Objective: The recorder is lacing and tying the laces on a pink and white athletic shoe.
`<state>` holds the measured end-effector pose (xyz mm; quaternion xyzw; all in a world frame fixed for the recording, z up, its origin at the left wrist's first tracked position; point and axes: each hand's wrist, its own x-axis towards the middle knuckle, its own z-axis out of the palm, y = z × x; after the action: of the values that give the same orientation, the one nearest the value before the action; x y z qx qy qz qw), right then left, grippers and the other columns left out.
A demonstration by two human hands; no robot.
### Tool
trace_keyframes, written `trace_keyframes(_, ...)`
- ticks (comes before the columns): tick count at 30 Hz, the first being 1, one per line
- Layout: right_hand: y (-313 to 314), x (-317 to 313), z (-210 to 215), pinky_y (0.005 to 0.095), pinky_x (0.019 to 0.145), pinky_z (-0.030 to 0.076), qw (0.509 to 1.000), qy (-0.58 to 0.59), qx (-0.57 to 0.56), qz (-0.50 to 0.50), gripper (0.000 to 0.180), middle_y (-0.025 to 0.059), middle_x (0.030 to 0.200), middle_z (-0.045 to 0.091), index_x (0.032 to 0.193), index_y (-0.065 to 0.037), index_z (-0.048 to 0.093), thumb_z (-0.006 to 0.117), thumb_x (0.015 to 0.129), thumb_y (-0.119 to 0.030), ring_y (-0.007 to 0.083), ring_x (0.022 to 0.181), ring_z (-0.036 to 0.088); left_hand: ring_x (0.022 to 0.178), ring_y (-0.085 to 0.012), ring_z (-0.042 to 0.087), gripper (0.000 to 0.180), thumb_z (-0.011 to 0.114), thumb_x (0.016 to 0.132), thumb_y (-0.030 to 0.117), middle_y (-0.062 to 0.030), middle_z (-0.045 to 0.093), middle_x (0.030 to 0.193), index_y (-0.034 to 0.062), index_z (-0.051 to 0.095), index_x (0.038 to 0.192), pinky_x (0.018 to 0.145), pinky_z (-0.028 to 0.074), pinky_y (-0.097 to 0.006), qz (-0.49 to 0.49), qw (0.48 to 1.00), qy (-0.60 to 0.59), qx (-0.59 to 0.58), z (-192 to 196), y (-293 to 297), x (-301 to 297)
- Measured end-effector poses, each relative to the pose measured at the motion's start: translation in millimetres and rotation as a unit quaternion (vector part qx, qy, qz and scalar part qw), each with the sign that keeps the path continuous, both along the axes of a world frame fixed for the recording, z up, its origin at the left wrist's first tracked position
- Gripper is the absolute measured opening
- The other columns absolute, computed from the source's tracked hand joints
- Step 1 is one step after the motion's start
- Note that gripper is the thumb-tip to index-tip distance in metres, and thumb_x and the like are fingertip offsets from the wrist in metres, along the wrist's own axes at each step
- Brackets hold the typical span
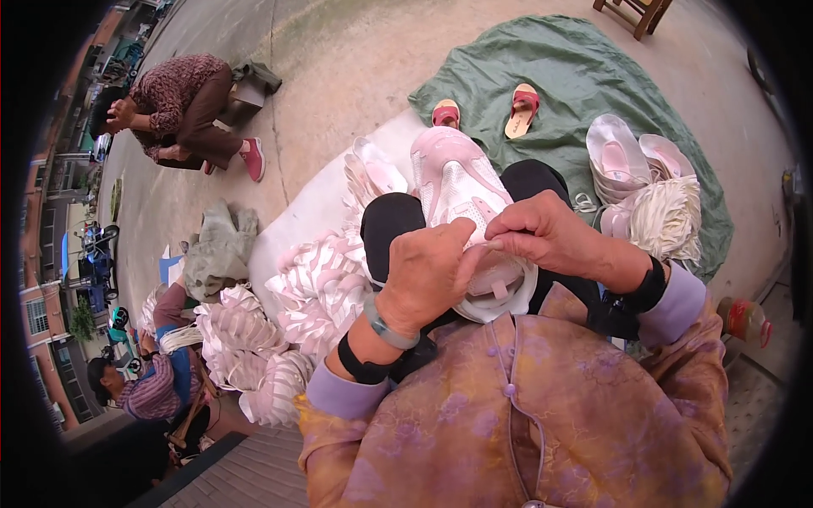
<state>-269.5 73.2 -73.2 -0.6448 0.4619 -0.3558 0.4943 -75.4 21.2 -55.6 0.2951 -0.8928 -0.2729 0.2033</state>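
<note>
Pink-and-white shoe (pixel 460 182) is propped between the knees, toe pointing away, with a small pink tab (pixel 499 289) at the near end. Left hand (pixel 428 267) is curled narrow on its throat and right hand (pixel 546 233) pinches at the same spot, so both have hold of it (can't tell if there's a lace in those fingertips, they hide it). Left of the knees there's a heap of pink-and-white uppers (pixel 318 292). To the right, stacked shoes (pixel 618 161) sit by a bundle of white strips (pixel 666 218) on a green tarp (pixel 550 76). Writing-wise: the red sandals (pixel 521 118) up front have tiny dark script on one footbed, and the bottle (pixel 743 322) at far right wears a reddish label, too small to read. Two other people, one upper left (pixel 190 106), one lower left (pixel 157 385), sit bent over.
</note>
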Motion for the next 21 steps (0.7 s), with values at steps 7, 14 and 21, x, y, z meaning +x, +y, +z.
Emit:
trace_keyframes(7,32,24,-25,0.0347,0.053,0.045,0.960,0.158,-0.216,-0.083,0.009,0.0085,0.069,0.054,0.082,-0.007,0.056,0.061,0.076,-0.011,0.0291,0.063,0.058,0.060,-0.0259,0.055,0.033,0.075,0.070,0.029,-0.0101,0.056,0.067,0.0040,0.057,0.082,0.055,0.043,-0.033,0.055,0.997,-0.036,0.048,-22,23,37)
trace_keyframes(14,38,30,-45,0.0312,0.049,0.042,0.865,0.277,-0.409,-0.089,0.014,0.0029,0.065,0.048,0.081,-0.008,0.052,0.058,0.070,-0.015,0.0183,0.055,0.054,0.063,-0.0291,0.056,0.042,0.073,0.072,0.032,-0.0112,0.057,0.069,0.0036,0.051,0.093,0.059,0.042,-0.037,0.069,0.993,-0.086,-0.049,-41,55,41)
trace_keyframes(21,39,23,-60,0.0318,0.049,0.043,0.853,0.289,-0.424,-0.096,0.014,0.0036,0.064,0.047,0.081,-0.007,0.052,0.059,0.073,-0.015,0.0199,0.055,0.054,0.054,-0.0305,0.060,0.033,0.069,0.077,0.019,-0.0133,0.057,0.062,0.0017,0.048,0.096,0.047,0.045,-0.036,0.059,0.997,-0.011,0.051,-51,54,36)
